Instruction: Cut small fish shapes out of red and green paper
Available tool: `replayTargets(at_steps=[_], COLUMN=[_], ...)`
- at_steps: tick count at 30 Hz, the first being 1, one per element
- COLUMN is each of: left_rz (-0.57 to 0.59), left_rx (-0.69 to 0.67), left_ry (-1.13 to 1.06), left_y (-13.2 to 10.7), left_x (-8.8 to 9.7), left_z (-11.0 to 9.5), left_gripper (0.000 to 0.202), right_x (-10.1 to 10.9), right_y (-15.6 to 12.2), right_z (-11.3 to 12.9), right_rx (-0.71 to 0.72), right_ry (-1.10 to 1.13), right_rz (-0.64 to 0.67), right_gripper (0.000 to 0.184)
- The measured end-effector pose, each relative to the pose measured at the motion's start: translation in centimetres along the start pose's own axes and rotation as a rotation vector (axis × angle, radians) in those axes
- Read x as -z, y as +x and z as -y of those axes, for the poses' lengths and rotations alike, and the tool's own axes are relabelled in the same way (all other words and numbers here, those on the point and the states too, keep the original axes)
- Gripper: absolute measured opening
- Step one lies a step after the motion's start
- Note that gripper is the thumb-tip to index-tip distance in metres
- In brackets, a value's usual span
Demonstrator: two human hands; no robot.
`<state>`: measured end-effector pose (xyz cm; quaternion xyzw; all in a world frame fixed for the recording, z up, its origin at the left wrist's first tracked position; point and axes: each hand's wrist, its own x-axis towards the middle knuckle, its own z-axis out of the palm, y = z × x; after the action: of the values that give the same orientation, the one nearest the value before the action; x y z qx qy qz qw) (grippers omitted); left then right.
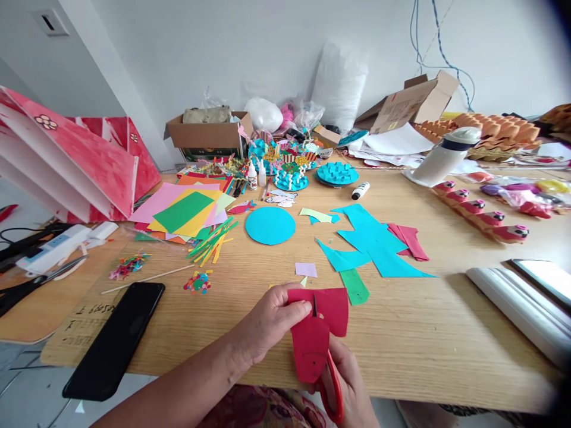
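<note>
My left hand point(279, 318) pinches a piece of red paper point(332, 306) between thumb and fingers, near the table's front edge. In my right hand point(350, 380) is a pair of scissors with red handles point(332, 389). The dark blade tip pokes up through a cut in the red paper, close to my left thumb. A lower flap of the paper hangs toward me, with small pencil marks on it. Just beyond my hands lie a small lilac paper piece point(306, 270) and a green paper scrap point(355, 287).
A blue paper circle point(270, 226) and blue offcuts point(377, 244) lie mid-table. Coloured sheets point(185, 213), paper strips point(214, 241) and a black phone point(115, 339) are at left. Glue bottles point(252, 176) stand farther back. A white bottle point(446, 156) and egg-carton pieces point(482, 211) sit at right.
</note>
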<state>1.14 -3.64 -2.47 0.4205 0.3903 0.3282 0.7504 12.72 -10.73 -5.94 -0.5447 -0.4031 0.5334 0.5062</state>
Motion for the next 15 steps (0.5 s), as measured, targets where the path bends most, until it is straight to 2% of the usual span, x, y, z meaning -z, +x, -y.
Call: replayTargets(at_steps=[5, 11, 15], left_rz=[0.043, 0.132, 0.148], left_rx=[0.03, 0.0, 0.029], left_ry=[-0.001, 0.07, 0.09], left_y=[-0.1, 0.1, 0.1], left_x=[0.2, 0.9, 1.2], left_z=[-0.5, -0.7, -0.6], left_gripper=[0.016, 0.018, 0.02], right_x=[0.0, -0.1, -0.3], right_y=[0.0, 0.2, 0.2], right_z=[0.0, -0.4, -0.3], right_rx=[0.023, -0.043, -0.041], right_ry=[-0.015, 0.023, 0.038], right_rz=[-0.035, 0.136, 0.106], right_gripper=[0.047, 0.04, 0.039])
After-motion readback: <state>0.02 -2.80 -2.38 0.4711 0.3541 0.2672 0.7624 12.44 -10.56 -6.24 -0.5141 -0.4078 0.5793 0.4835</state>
